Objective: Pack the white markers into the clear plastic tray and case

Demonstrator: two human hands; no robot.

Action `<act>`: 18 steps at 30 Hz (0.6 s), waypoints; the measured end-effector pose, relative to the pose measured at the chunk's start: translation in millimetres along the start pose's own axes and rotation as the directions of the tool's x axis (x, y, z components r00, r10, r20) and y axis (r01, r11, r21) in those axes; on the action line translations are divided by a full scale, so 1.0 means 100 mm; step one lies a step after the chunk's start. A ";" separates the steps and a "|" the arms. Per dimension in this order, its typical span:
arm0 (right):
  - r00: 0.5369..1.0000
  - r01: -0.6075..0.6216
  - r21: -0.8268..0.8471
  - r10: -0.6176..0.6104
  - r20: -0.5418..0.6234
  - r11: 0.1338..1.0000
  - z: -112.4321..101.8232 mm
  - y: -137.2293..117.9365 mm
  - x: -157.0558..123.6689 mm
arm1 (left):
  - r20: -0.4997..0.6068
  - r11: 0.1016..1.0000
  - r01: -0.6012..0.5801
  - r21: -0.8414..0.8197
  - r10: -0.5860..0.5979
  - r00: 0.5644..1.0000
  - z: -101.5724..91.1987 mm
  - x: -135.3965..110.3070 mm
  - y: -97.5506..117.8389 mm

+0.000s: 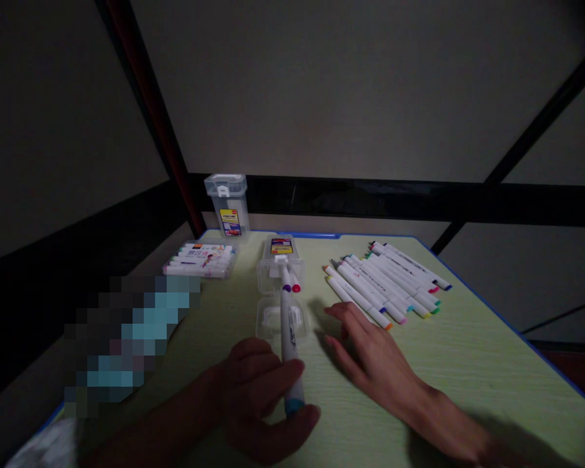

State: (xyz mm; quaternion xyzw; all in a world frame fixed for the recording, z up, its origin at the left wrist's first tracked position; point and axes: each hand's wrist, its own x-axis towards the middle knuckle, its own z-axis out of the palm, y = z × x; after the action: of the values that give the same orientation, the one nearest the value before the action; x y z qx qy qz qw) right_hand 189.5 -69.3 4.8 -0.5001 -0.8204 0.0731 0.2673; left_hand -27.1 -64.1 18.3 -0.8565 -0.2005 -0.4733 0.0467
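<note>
Left hand (260, 400): at the near centre, thumb and fingers clamped on the near end of a marker. Right hand (370, 354): apart from the left, holding nothing, fingers loosely bent and thumb spread; whether the fingertips touch the tabletop cannot be told.

White slim marker with a teal near end (289, 338): one, in the left hand, raised lengthwise with its far end toward the box; contact there cannot be told.

Pale green wood-grain table with a blue edge (468, 377): beneath everything listed.

Clear plastic lid (263, 318): opened out on the table, beyond the left hand, partly behind the raised marker.

White markers with coloured ends (380, 279): a loose row, right side, lying aslant just beyond the right hand.

Clear plastic box with a yellow, red and blue label (265, 250): centre, on its side, mouth to the near side; a purple-ended and a red-ended marker show at the mouth.

Flat clear case of white markers (199, 263): left.

Tall clear lidded box, labelled (230, 205): far left, upright, closed.
</note>
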 end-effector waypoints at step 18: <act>0.999 0.008 -0.006 -0.007 0.035 1.000 -0.02 -0.02 0.00 | 0.060 0.960 -0.221 0.174 0.214 0.975 0.07 0.05 -0.16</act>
State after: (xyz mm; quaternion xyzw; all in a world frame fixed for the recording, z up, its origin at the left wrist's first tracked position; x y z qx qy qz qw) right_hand 189.3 -70.0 7.6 -0.4966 -0.8271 0.0781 0.2515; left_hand -25.2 -46.4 16.6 -0.8749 -0.1480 -0.4280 0.1716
